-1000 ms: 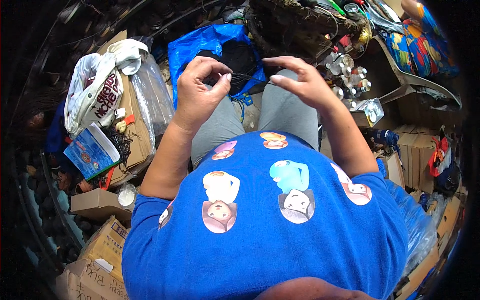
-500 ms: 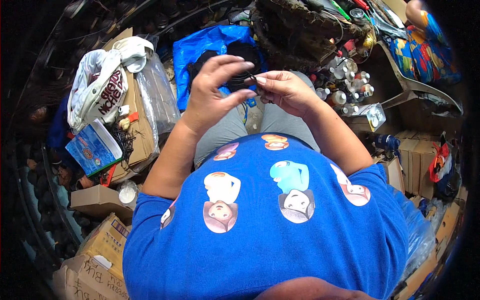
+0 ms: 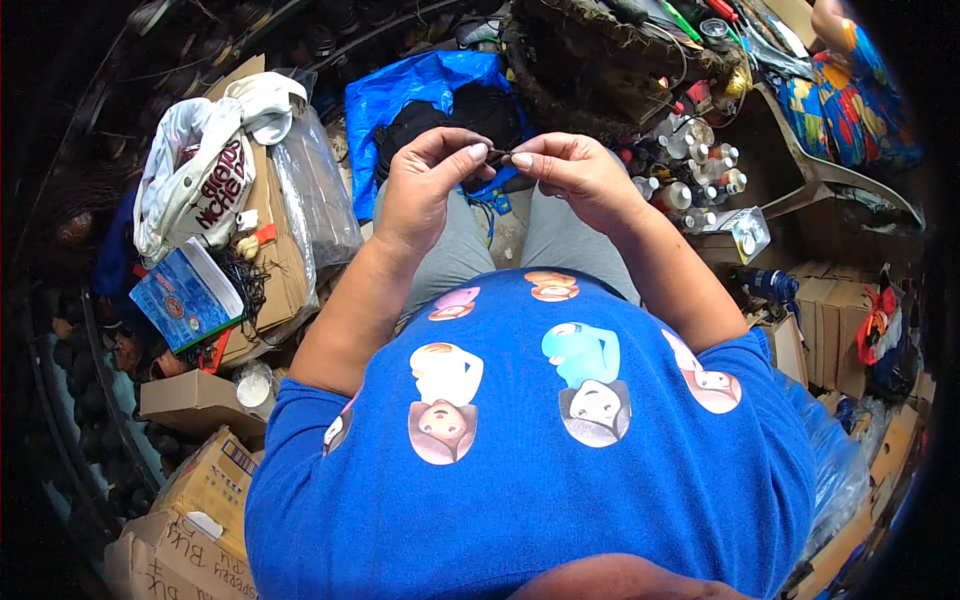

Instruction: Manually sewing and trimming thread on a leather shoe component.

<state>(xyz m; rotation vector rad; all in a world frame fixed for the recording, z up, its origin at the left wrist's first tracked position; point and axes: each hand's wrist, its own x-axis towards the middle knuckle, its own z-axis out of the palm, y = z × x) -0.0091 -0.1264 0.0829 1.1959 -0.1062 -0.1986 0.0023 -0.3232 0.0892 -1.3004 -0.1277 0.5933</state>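
Observation:
Both hands meet in front of me, above my grey-trousered knees. A thin dark strand [image 3: 501, 154] runs across the small gap between my fingertips; its kind is too small to make out. My left hand [image 3: 428, 178] pinches one end between thumb and forefinger. The other end is pinched by my right hand [image 3: 575, 172], its remaining fingers curled under. Beyond the hands lies a black bag-like bundle [image 3: 440, 120] on a blue plastic sheet [image 3: 365, 90], partly hidden by my left hand.
To the left, a white printed cloth [image 3: 190, 170], a blue booklet [image 3: 190, 295] and tangled black cords lie on flattened cardboard [image 3: 285, 240]. Several small bottles [image 3: 690, 170] stand at the right. Cardboard boxes [image 3: 205, 480] sit at the lower left. Another person's colourful clothing [image 3: 840, 110] shows at the upper right.
My left hand has come down and closed from spread fingers into a pinch on the strand. The right hand keeps its pinch and has barely shifted.

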